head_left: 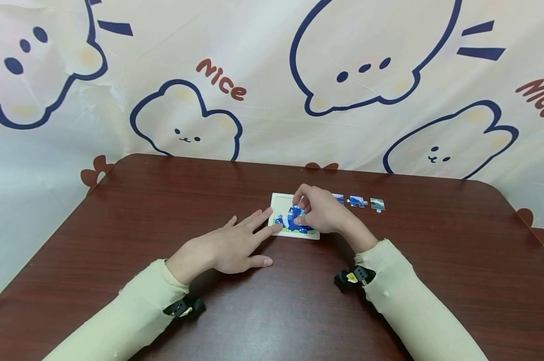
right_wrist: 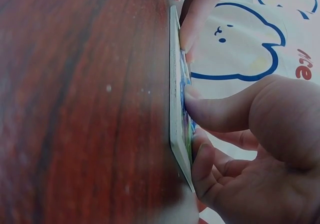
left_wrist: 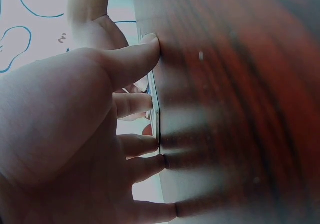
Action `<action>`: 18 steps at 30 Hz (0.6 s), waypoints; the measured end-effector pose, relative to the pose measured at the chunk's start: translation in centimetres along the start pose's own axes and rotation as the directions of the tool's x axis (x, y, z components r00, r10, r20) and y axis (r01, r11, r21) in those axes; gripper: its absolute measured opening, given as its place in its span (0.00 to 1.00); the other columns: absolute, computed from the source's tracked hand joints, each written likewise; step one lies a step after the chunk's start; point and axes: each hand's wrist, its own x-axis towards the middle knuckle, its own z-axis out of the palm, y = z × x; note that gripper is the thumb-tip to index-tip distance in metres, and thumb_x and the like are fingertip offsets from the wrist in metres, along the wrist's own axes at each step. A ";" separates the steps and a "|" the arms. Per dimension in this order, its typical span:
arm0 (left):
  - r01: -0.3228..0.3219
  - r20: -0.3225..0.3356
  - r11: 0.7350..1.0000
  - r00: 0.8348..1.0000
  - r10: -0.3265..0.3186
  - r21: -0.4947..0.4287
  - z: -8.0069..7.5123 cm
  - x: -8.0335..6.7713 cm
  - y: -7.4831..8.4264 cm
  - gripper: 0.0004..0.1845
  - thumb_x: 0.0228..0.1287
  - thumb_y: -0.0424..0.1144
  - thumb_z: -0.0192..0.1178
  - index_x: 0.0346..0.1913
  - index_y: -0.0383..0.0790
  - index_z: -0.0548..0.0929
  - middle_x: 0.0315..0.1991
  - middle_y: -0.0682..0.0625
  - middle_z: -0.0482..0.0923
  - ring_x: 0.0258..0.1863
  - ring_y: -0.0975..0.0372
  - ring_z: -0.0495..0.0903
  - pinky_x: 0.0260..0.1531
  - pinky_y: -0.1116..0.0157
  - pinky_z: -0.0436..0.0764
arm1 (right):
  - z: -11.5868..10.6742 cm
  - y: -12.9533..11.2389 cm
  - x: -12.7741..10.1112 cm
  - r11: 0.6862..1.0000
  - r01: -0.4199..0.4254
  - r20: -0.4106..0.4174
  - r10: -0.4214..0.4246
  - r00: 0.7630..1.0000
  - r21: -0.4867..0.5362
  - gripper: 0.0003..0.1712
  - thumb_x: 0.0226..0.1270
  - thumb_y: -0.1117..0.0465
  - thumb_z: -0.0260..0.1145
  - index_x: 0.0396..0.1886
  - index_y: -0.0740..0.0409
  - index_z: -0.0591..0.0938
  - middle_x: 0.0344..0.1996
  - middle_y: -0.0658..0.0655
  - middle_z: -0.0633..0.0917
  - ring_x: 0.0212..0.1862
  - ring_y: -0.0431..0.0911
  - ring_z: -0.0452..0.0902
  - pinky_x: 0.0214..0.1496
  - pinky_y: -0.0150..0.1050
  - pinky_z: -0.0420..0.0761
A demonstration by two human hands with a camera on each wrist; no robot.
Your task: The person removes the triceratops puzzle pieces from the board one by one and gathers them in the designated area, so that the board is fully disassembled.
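Note:
A small jigsaw puzzle in a white frame (head_left: 281, 200) lies flat on the table, with blue pieces along its lower part and a pale area at the upper left. My left hand (head_left: 236, 245) has its fingers spread, fingertips on the frame's left side and on the tabletop. Over the right part of the puzzle, my right hand (head_left: 323, 210) has thumb and index finger at either end of a blue puzzle piece (head_left: 294, 213), pinching it at the board. In the right wrist view the thumb touches the puzzle's surface (right_wrist: 183, 79); the other fingers are curled.
Loose puzzle pieces lie in a row right of the frame: one partly behind the right hand, a blue one (head_left: 357, 201) and a greenish one (head_left: 378, 204). The brown table (head_left: 199, 190) meets a printed curtain (head_left: 263, 130) at the back.

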 end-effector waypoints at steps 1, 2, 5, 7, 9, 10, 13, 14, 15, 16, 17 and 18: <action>0.000 0.000 1.000 1.000 0.000 0.000 0.0 0.0 0.0 0.39 0.80 0.60 0.56 0.86 0.54 0.57 0.90 0.45 0.36 0.89 0.47 0.43 0.77 0.27 0.53 | 0.0 0.0 0.0 1.000 0.002 0.000 -0.002 1.000 0.000 0.22 0.67 0.63 0.77 0.57 0.58 0.80 0.46 0.59 0.84 0.49 0.52 0.78 0.57 0.48 0.84; 0.000 -0.001 1.000 1.000 0.000 0.001 0.0 0.0 0.0 0.39 0.80 0.60 0.56 0.86 0.54 0.57 0.90 0.45 0.36 0.89 0.47 0.43 0.77 0.27 0.53 | 0.0 0.0 0.0 1.000 0.003 -0.001 -0.003 1.000 0.001 0.22 0.67 0.63 0.77 0.57 0.58 0.80 0.45 0.59 0.84 0.49 0.52 0.78 0.57 0.48 0.84; 0.001 0.000 1.000 1.000 -0.001 0.005 0.0 -0.1 0.0 0.39 0.80 0.60 0.56 0.86 0.54 0.57 0.90 0.44 0.36 0.89 0.47 0.43 0.78 0.27 0.53 | 0.1 0.1 0.0 1.000 0.004 -0.003 -0.004 1.000 0.003 0.22 0.67 0.63 0.77 0.57 0.57 0.79 0.45 0.59 0.83 0.48 0.51 0.78 0.57 0.47 0.84; 0.001 0.000 1.000 1.000 -0.001 0.006 0.0 -0.1 0.0 0.39 0.80 0.60 0.56 0.86 0.54 0.57 0.90 0.44 0.36 0.89 0.47 0.43 0.78 0.27 0.53 | 0.0 0.0 0.0 1.000 0.003 -0.005 -0.003 1.000 0.006 0.22 0.67 0.63 0.78 0.57 0.57 0.79 0.45 0.59 0.83 0.48 0.52 0.78 0.56 0.47 0.84; 0.001 0.000 1.000 1.000 -0.001 0.006 0.0 -0.1 0.0 0.39 0.80 0.60 0.56 0.86 0.54 0.57 0.90 0.44 0.36 0.89 0.47 0.43 0.78 0.27 0.53 | 0.0 0.0 0.0 1.000 0.002 -0.007 -0.002 1.000 0.009 0.23 0.67 0.63 0.78 0.57 0.56 0.78 0.44 0.59 0.83 0.48 0.52 0.78 0.56 0.47 0.84; 0.001 0.001 1.000 1.000 -0.001 0.005 0.0 -0.1 0.0 0.39 0.80 0.60 0.56 0.86 0.54 0.57 0.90 0.44 0.36 0.89 0.47 0.43 0.78 0.28 0.53 | 0.0 0.0 0.0 1.000 -0.001 -0.008 0.001 1.000 0.012 0.23 0.66 0.63 0.78 0.57 0.56 0.78 0.44 0.59 0.83 0.48 0.52 0.78 0.56 0.47 0.84; 0.000 0.001 1.000 1.000 0.000 0.004 0.0 -0.1 0.0 0.39 0.80 0.60 0.55 0.86 0.54 0.57 0.90 0.45 0.36 0.89 0.47 0.43 0.78 0.28 0.53 | 0.0 0.1 0.0 1.000 -0.004 -0.010 0.005 1.000 0.021 0.24 0.66 0.63 0.78 0.56 0.54 0.77 0.45 0.59 0.83 0.48 0.52 0.78 0.55 0.46 0.83; 0.000 0.001 1.000 1.000 0.000 0.004 0.0 -0.1 0.0 0.39 0.80 0.60 0.55 0.86 0.54 0.57 0.90 0.45 0.36 0.89 0.47 0.43 0.78 0.28 0.53 | 0.0 0.1 0.0 1.000 -0.005 -0.010 0.005 1.000 0.026 0.24 0.66 0.63 0.78 0.56 0.54 0.76 0.45 0.59 0.83 0.48 0.52 0.78 0.54 0.46 0.83; 0.000 0.001 1.000 1.000 0.000 0.003 0.0 -0.1 0.0 0.39 0.80 0.60 0.55 0.86 0.54 0.57 0.90 0.45 0.36 0.89 0.47 0.43 0.78 0.28 0.53 | 0.0 0.1 0.0 1.000 -0.005 -0.011 0.005 1.000 0.030 0.24 0.66 0.63 0.79 0.56 0.54 0.76 0.45 0.59 0.83 0.48 0.52 0.78 0.54 0.46 0.83; -0.001 0.001 1.000 1.000 0.001 0.004 0.0 -0.1 0.0 0.39 0.80 0.60 0.55 0.86 0.54 0.57 0.90 0.45 0.36 0.89 0.47 0.43 0.78 0.28 0.52 | 0.0 0.1 0.0 0.999 -0.004 -0.012 0.005 1.000 0.034 0.24 0.66 0.63 0.79 0.55 0.53 0.76 0.45 0.59 0.83 0.47 0.52 0.78 0.53 0.46 0.83; -0.002 0.000 1.000 1.000 0.002 0.004 0.0 -0.1 0.0 0.39 0.80 0.60 0.55 0.86 0.54 0.57 0.90 0.45 0.36 0.89 0.47 0.43 0.78 0.28 0.53 | 0.0 0.1 0.0 0.999 -0.002 -0.013 0.003 1.000 0.037 0.24 0.66 0.63 0.79 0.55 0.53 0.75 0.45 0.59 0.83 0.47 0.52 0.78 0.53 0.45 0.83; -0.003 -0.001 1.000 1.000 0.003 0.004 0.0 -0.1 0.0 0.39 0.80 0.60 0.55 0.86 0.54 0.57 0.90 0.45 0.36 0.89 0.47 0.43 0.78 0.28 0.53 | -0.1 0.0 0.0 0.999 -0.003 -0.014 0.003 1.000 0.040 0.24 0.66 0.63 0.79 0.55 0.53 0.75 0.44 0.59 0.83 0.47 0.52 0.78 0.53 0.45 0.83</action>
